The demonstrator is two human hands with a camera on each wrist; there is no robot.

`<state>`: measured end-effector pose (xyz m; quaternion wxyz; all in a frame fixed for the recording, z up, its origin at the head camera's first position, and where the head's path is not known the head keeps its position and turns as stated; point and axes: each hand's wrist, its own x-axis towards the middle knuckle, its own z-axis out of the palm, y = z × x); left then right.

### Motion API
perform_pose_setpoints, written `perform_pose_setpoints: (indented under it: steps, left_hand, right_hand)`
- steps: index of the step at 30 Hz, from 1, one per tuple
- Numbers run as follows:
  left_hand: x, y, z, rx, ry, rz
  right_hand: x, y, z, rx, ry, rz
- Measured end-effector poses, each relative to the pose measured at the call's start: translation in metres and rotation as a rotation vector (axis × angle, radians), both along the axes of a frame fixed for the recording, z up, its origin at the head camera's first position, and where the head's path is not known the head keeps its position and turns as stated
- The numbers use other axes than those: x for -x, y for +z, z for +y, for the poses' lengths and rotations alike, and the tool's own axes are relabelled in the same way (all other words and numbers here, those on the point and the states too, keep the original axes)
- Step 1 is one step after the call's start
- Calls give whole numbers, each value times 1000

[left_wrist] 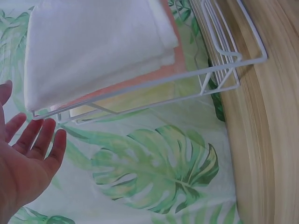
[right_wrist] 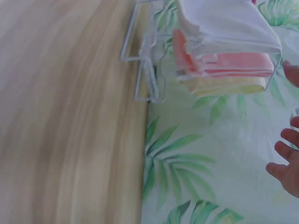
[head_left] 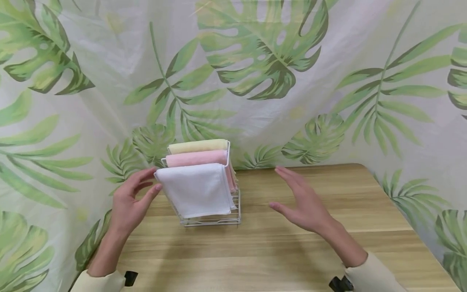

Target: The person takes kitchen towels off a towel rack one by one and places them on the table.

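A white wire rack [head_left: 211, 222] stands on the table, with three folded cloths draped over its bars. The white towel [head_left: 197, 190] hangs nearest, a pink towel [head_left: 197, 158] behind it, and a yellow towel [head_left: 198, 146] at the back. My left hand [head_left: 128, 201] is at the rack's upper left corner, fingers loosely bent and thumb apart. In the left wrist view its fingertips [left_wrist: 48, 122] lie beside the wire corner; whether they touch it I cannot tell. To the right of the rack, my right hand [head_left: 304, 202] hovers with fingers spread, apart from the rack and holding nothing.
The wood-grain table [head_left: 277, 259] extends in front of the rack and to its right. A leaf-patterned sheet [head_left: 273, 121] hangs behind the table and along both sides. Dark straps [head_left: 341, 284] show at both sleeves.
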<state>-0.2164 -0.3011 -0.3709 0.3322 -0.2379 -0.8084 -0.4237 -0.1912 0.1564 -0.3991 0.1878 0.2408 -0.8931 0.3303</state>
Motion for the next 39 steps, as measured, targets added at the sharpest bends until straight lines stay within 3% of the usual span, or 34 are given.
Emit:
perform_pose_setpoints:
  steps: [3,13,24,31,35,39]
  left_hand:
    - [3,-2,3,-73,-14,-23]
    - [10,-5,9,-182,103,-120]
    - [17,-8,15,-210,136,-136]
    - [16,-9,16,-211,159,-122]
    - [16,-10,18,-213,177,-119]
    - [16,-11,20,-220,184,-123]
  right_hand:
    - [7,8,-13,15,36,21]
    - [31,34,-58,51,163,94]
    - [47,51,-89,96,275,189]
    - [55,68,-113,69,343,246]
    - [62,78,-127,12,365,237]
    - [68,87,-138,-63,354,157]
